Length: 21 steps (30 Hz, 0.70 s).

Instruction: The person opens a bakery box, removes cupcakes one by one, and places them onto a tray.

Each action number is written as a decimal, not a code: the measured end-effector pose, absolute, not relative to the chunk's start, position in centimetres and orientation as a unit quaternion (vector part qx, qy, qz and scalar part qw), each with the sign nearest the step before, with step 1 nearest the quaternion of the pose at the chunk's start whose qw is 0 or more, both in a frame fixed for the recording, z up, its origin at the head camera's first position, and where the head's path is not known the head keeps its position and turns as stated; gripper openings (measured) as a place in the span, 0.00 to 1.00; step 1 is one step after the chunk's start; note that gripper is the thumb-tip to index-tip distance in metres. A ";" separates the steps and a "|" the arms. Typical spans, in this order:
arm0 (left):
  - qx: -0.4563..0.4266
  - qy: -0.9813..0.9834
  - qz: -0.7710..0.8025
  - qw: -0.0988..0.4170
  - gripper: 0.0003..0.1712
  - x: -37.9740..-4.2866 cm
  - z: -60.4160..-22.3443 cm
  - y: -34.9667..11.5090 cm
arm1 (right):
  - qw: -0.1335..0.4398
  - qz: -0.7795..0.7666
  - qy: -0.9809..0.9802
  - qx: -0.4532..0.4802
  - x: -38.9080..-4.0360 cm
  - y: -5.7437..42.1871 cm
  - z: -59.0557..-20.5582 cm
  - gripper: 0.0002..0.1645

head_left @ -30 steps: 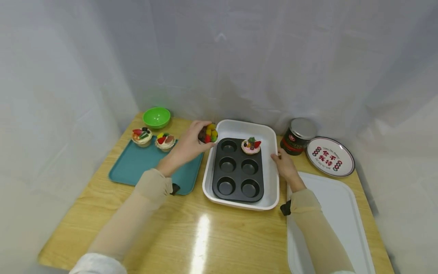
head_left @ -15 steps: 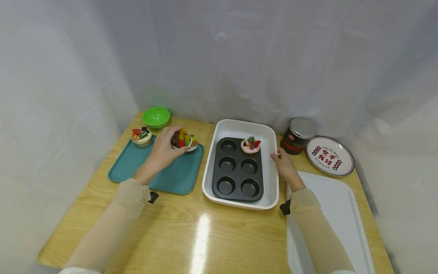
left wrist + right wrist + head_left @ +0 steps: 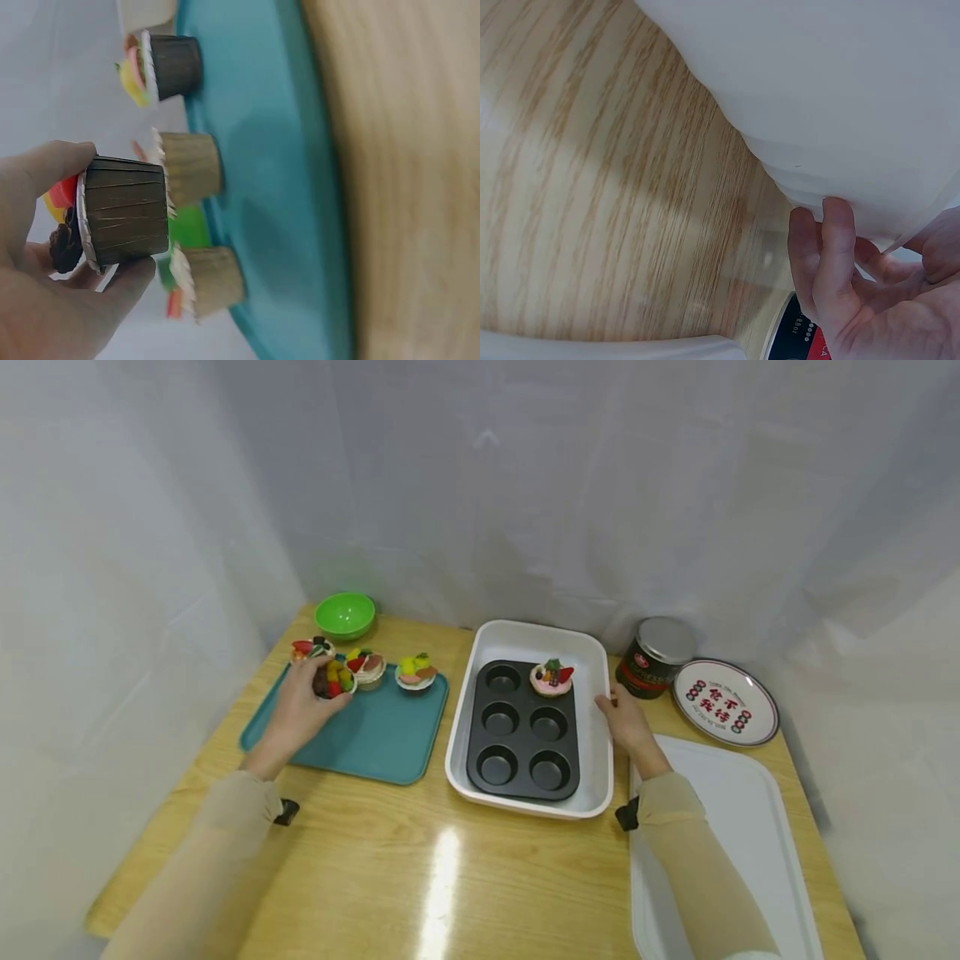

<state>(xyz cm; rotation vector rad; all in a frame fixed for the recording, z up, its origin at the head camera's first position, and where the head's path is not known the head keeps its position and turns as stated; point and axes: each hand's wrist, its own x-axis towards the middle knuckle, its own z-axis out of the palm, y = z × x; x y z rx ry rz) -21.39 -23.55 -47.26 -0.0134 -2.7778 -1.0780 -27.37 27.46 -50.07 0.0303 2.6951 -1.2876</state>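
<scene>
My left hand (image 3: 298, 706) holds a cupcake (image 3: 124, 210) in a dark brown pleated wrapper, its fingers and thumb around the sides. Red, yellow and chocolate-coloured pieces top it. The cupcake is above the left part of a teal tray (image 3: 382, 731). Along the tray's far edge stand a yellow-topped cupcake (image 3: 416, 673), a cream cupcake (image 3: 368, 670) and another cream cupcake (image 3: 311, 648), partly hidden by the hand. My right hand (image 3: 628, 722) grips the right rim of a white deep tray (image 3: 597, 760), fingers under the rim in the right wrist view.
Inside the white deep tray lies a black muffin pan (image 3: 524, 735), with a pink-creamed cupcake (image 3: 551, 680) in its far right cup. A green bowl (image 3: 345, 616) stands at the back left. At right are a dark can (image 3: 651, 660), a printed plate (image 3: 723, 703) and a flat white tray (image 3: 738, 827).
My left hand has carried the brown-wrapped cupcake leftward from beside the white deep tray to above the teal tray, uncovering the yellow-topped cupcake. My right hand keeps its place on the rim.
</scene>
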 end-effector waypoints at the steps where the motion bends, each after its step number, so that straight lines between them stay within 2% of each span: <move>1: 0.000 -0.930 -0.358 0.078 0.42 -21.4 -47.5 -23.9 | 0.075 -0.429 0.900 0.011 -27.4 27.4 -50.0 0.28; 12: 0.039 -0.935 -0.350 0.048 0.44 -21.7 -50.0 -25.8 | 0.079 -0.421 0.904 0.018 -27.5 27.5 -50.2 0.29; 21: 0.030 -0.935 -0.350 0.041 0.44 -22.5 -51.1 -26.7 | 0.081 -0.416 0.905 0.021 -27.5 27.5 -50.2 0.28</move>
